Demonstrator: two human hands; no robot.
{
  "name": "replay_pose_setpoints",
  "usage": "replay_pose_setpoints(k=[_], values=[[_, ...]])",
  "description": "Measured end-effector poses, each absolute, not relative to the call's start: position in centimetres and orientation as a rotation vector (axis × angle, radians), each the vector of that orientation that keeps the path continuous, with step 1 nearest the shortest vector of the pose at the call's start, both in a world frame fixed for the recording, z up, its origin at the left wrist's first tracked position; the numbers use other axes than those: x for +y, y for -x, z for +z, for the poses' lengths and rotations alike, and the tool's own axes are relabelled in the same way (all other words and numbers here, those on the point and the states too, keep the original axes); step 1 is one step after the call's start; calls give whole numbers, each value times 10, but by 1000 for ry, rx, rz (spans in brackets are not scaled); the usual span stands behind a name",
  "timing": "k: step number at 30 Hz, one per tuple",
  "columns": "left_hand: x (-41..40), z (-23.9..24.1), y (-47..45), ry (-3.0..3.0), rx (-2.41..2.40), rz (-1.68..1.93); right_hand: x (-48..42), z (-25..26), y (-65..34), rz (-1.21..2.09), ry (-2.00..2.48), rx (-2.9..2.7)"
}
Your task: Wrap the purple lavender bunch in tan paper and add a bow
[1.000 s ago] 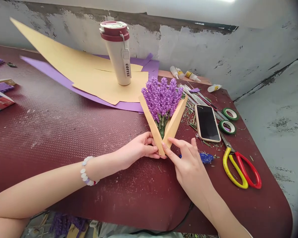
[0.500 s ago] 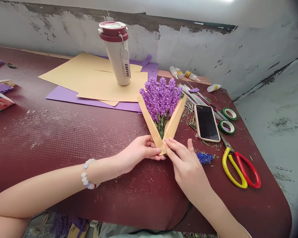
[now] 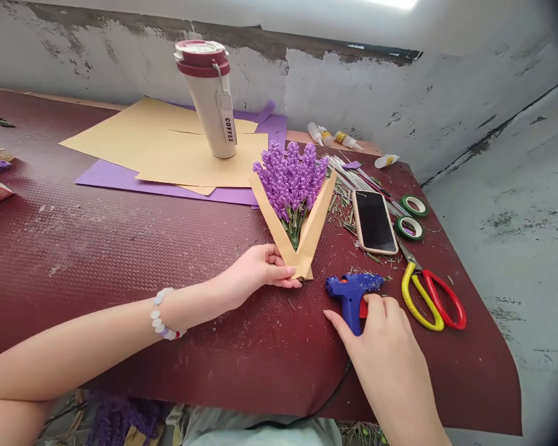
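Observation:
My left hand (image 3: 267, 272) pinches the folded bottom of a tan paper wrapper (image 3: 310, 244) between thumb and fingers. Inside the wrapper's V stands a bunch of purple artificial lavender (image 3: 292, 179) with green stems. A blue glue gun (image 3: 352, 296) with a red trigger lies on the table to the right of the wrapper. Over its handle is my right hand (image 3: 388, 347), thumb to the left and fingers to the right, spread apart and not closed on it. The fingertips near the trigger are partly hidden.
Right of the bouquet lie a phone (image 3: 374, 223), green tape rolls (image 3: 413, 205) and scissors (image 3: 423, 285). A coffee tumbler (image 3: 214, 111) stands on tan sheets (image 3: 116, 139) at the back. Small glue bottles (image 3: 346, 140) and wires (image 3: 353, 170) lie behind. A cord runs off the front edge.
My right hand has left the wrapper and moved right and down to the glue gun, now more visible. My left hand still holds the wrapper. The whole view has shifted slightly.

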State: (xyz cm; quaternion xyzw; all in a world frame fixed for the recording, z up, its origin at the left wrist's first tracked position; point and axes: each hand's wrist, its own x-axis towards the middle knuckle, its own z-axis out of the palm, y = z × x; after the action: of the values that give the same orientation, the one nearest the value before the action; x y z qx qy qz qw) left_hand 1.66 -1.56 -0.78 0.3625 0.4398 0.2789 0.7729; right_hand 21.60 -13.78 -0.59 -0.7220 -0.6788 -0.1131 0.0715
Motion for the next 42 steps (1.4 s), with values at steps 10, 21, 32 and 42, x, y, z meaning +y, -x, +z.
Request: replay_pose_setpoints(k=[10, 21, 32, 42], values=[[-15, -15, -15, -812, 892, 622, -164, -4, -207, 72, 2038, -1406], [-14, -12, -15, -849, 903, 586, -129, 1, -226, 1261, 1552, -938], [-13, -16, -15, -819, 863, 576, -119, 1, -226, 1463, 1573, -786], [-13, -16, -14, -814, 864, 576, -126, 6, -213, 1169, 1906, -998]])
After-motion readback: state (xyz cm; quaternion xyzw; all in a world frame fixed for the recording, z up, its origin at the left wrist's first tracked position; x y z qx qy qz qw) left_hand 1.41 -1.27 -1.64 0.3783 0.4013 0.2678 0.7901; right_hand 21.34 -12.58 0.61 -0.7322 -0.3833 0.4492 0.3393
